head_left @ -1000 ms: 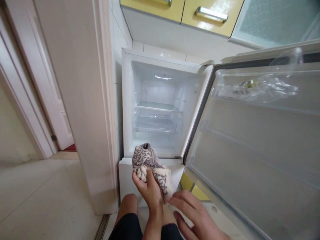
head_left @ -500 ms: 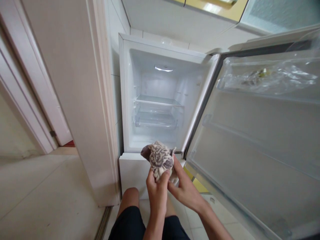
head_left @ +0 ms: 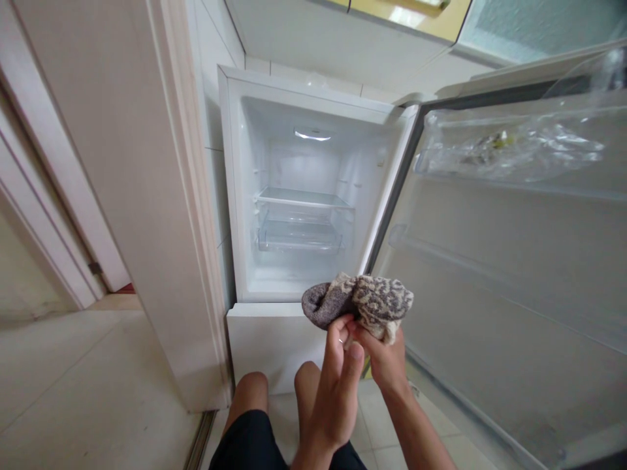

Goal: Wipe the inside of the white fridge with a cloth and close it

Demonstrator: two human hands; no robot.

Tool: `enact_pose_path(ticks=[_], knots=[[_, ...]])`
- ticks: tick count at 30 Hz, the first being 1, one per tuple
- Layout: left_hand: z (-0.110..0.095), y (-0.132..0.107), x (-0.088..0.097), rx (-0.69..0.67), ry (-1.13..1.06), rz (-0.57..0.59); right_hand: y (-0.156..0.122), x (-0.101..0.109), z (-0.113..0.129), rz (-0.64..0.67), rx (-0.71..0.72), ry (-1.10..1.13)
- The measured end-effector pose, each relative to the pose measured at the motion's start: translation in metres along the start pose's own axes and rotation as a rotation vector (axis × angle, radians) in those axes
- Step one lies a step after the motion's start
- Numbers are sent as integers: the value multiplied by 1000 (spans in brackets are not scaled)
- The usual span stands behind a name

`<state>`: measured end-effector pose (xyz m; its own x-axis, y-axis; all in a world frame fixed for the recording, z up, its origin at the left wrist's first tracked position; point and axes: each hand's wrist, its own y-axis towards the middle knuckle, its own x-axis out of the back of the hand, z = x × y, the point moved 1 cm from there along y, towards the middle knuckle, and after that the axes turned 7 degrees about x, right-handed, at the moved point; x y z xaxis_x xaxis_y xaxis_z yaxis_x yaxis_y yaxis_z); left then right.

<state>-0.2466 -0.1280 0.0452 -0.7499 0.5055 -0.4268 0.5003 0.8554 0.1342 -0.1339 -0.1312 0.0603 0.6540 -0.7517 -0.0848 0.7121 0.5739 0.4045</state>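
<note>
Both hands hold a patterned cloth (head_left: pixel 360 301) bunched before the open fridge (head_left: pixel 304 215). The right hand (head_left: pixel 385 356) clenches it from beneath, mostly hidden; the left hand (head_left: pixel 337 385) pinches its edge.

- Your right hand (head_left: pixel 385 356) sits mostly behind the cloth (head_left: pixel 360 301); you see only its wrist side, and its fingers are hidden.
- Your left hand (head_left: pixel 337 385) covers the cloth's lower fold.
- The fridge door (head_left: pixel 514 274) runs off the right edge.
- What lies in the plastic bag (head_left: pixel 509 150) on the door shelf is too blurred to name.
- The cabinets (head_left: pixel 406 16) are cut by the top edge.
</note>
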Motion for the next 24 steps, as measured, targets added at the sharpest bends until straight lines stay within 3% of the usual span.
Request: enact_pose_path(ticks=[3,6,10,13,15,18,20,21,24], knots=[[4,-8,-17,-21,-33,-31,1,-1,0,-104,-40,62],[12,-16,-23,-78,-58,-158,8,-3,-7,-209,-57,117],[37,-22,-4,-104,-119,-426,31,-4,-16,-400,-119,408],[59,-16,17,139,-354,-556,44,-3,-19,-432,-219,567],[67,-10,21,366,-600,-536,46,-1,-20,-400,-238,626],[62,-2,13,557,-848,-322,40,-1,-21,-384,-243,682],[55,1,5,569,-915,-206,36,-1,-24,-401,-232,667],[52,2,4,551,-927,-205,36,0,-26,-405,-207,640],[45,6,9,394,-890,-353,36,9,-41,-365,-68,512]])
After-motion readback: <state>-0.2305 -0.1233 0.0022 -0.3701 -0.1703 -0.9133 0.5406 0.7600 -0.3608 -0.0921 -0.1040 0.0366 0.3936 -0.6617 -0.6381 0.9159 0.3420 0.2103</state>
